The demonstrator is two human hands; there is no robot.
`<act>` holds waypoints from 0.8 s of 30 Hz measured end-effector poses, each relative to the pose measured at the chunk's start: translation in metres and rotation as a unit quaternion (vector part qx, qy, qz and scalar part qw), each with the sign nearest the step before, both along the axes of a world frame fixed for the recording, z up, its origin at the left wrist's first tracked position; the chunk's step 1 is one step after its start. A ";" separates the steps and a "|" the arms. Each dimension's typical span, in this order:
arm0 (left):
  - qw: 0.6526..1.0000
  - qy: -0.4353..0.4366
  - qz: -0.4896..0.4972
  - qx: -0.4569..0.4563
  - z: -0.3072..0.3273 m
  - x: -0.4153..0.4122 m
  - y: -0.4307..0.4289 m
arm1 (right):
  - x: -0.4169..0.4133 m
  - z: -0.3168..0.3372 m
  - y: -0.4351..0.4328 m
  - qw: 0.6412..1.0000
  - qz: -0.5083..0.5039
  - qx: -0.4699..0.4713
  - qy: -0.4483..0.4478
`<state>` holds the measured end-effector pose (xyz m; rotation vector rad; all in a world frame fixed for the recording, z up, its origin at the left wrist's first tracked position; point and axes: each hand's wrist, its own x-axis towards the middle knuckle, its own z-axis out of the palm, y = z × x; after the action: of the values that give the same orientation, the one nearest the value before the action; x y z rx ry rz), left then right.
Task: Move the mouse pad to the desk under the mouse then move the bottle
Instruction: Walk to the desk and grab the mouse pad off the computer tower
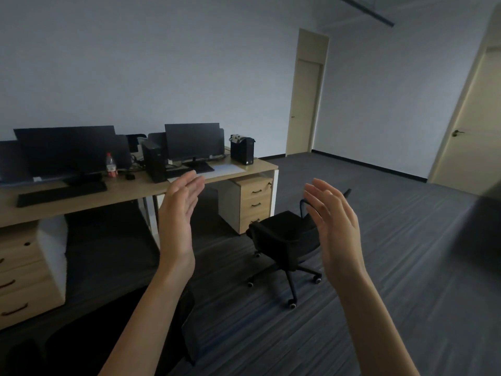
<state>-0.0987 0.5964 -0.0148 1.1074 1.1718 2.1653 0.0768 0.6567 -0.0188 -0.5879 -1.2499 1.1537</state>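
A long wooden desk (130,189) runs across the left half of the view. On it a clear bottle (111,165) with a red cap and red label stands upright between two monitors. A small dark mouse (130,176) lies just right of the bottle. A pale flat pad (226,169), apparently the mouse pad, lies on the desk's right end. My left hand (179,213) and my right hand (332,221) are raised in front of me, palms facing each other, fingers apart, holding nothing, well short of the desk.
Two monitors (66,150) (192,141), a keyboard (61,194), a computer tower (154,164) and a black box (242,150) occupy the desk. Drawer units (256,202) (24,272) stand underneath. A black wheeled chair (284,240) stands on the carpet between my hands. Two doors are at the right.
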 end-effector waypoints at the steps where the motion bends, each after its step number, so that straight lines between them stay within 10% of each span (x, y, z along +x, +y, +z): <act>1: 1.000 -0.003 0.003 0.001 -0.003 -0.003 0.024 | -0.003 -0.002 0.025 1.000 0.005 -0.002 0.002; 24: 0.997 -0.005 0.073 -0.006 -0.016 -0.145 0.570 | -0.157 -0.014 0.595 0.998 0.064 -0.015 0.003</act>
<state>-0.2441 1.1664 -0.0308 1.0322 1.2972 2.2664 -0.0803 1.2513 -0.0333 -0.5338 -1.2816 1.2815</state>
